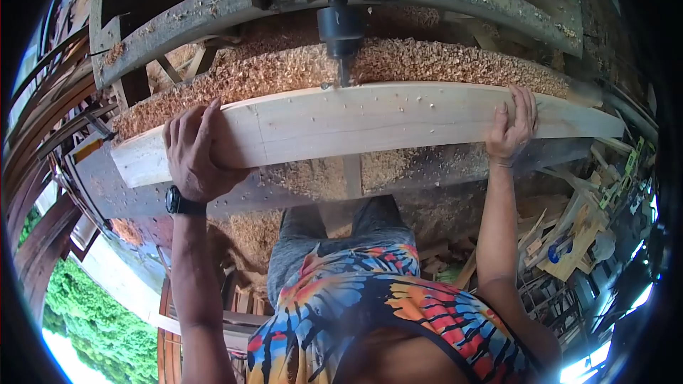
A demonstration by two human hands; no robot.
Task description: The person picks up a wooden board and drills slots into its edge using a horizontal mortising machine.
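Observation:
A long pale wooden board (pixel 341 124) lies across the view, its far edge touching the bit of a dark drill-like machine spindle (pixel 341 28). Near the board's left end, my left hand (pixel 196 151) grips it, thumb and fingers wrapped over its faces, a dark watch on the wrist. Toward the right end, my right hand (pixel 514 124) holds the board, fingertips over the far edge and palm at the near edge. Small chips dot the board's upper face.
Wood shavings (pixel 263 71) are heaped along the board's far side. Beyond stands a wooden frame (pixel 178 25). A worktable (pixel 249 199) with sawdust runs under the board. Scrap wood (pixel 576 242) is piled at right, and stacked planks (pixel 53 135) stand at left.

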